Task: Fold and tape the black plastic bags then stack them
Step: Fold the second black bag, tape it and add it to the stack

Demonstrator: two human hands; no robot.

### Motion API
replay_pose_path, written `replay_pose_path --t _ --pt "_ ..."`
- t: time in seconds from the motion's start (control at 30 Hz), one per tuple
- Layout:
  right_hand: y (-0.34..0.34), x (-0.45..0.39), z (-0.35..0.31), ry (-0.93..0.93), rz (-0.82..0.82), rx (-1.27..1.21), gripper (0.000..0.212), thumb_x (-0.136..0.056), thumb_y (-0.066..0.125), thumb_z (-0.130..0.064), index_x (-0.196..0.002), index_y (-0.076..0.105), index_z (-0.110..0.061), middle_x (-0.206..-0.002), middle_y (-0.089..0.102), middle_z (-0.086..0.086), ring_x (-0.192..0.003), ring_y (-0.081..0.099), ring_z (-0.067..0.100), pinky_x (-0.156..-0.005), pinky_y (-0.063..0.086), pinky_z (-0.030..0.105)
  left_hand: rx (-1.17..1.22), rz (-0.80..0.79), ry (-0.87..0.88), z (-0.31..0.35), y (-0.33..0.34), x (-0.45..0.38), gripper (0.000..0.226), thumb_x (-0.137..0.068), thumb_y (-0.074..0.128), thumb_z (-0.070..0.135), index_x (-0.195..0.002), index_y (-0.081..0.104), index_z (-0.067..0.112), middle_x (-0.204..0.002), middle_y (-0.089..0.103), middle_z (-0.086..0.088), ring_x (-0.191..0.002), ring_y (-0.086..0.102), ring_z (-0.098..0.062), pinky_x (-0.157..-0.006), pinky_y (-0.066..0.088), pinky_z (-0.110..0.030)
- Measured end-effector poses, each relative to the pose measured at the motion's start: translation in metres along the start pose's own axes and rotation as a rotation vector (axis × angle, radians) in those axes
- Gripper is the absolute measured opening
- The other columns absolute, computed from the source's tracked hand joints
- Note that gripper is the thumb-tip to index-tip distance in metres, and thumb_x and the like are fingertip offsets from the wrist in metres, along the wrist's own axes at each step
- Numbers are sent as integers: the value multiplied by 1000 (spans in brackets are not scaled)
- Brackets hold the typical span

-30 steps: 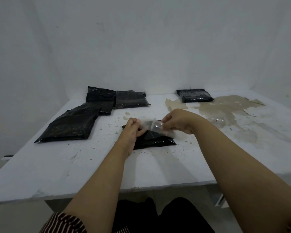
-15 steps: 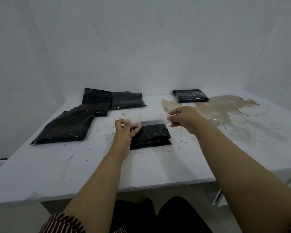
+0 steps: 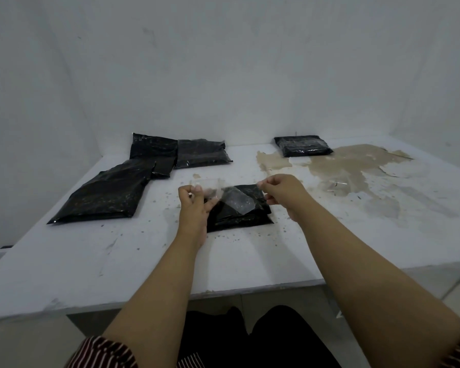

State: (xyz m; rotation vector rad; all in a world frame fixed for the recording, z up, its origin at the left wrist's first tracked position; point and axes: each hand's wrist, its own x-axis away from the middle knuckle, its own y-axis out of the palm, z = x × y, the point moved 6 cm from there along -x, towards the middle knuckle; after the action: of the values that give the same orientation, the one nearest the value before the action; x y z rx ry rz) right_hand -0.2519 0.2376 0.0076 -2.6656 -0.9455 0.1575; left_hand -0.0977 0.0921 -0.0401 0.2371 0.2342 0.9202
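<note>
Bare table (image 3: 64,264) near the front edge; unfolded bags (image 3: 104,197) crowd the left, taped stack (image 3: 303,146) far right.

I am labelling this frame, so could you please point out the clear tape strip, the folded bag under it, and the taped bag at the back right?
clear tape strip (image 3: 237,201), head view, middle of strip.
folded bag (image 3: 239,219), head view, near top face.
taped bag (image 3: 303,146), head view, top face.

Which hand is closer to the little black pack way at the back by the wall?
Right. The right hand sits below the pack; the left hand is farther left.
</note>
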Motion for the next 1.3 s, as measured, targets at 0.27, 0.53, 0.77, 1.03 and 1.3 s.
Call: replay_pose_path --t 0.27,0.53,0.77,1.03,1.3 --pt "21 9 -4 -50 -111 347 17 -79 75 -17 -66 64 -13 -72 62 1 -62 51 9 -62 45 23 86 -16 0 2 1 1 14 -105 30 40 -103 32 27 -126 52 -9 -105 70 -22 -111 38 -50" --pt "-1 3 -21 -155 -74 -19 6 -87 59 -5 -81 61 -5 -76 67 11 -70 62 19 -73 56 31 111 27 -39 -1 1 1 12 -107 29 34 -98 32 26 -111 54 1 -107 69 -19 -114 35 -46" --pt "-4 0 -16 -175 -33 65 8 -88 62 -14 -80 59 -14 -79 62 2 -70 56 15 -73 51 31 137 36 -27 -1 -2 1 13 -106 32 34 -96 34 26 -112 56 -3 -108 68 -20 -113 36 -47" --pt "-5 -3 -6 -151 -1 -185 17 -89 63 -6 -76 53 -11 -75 67 9 -69 60 20 -76 56 34 84 81 -19 -2 -3 1 15 -106 36 31 -93 37 23 -108 64 -5 -106 67 -21 -110 40 -43" --pt "-20 -10 0 -56 181 -14 22 -91 43 2 -77 49 -13 -77 61 1 -62 56 15 -70 53 35 74 126 12 -2 -7 -1 11 -106 36 20 -96 34 17 -112 46 -11 -80 72 -6 -105 46 -39"
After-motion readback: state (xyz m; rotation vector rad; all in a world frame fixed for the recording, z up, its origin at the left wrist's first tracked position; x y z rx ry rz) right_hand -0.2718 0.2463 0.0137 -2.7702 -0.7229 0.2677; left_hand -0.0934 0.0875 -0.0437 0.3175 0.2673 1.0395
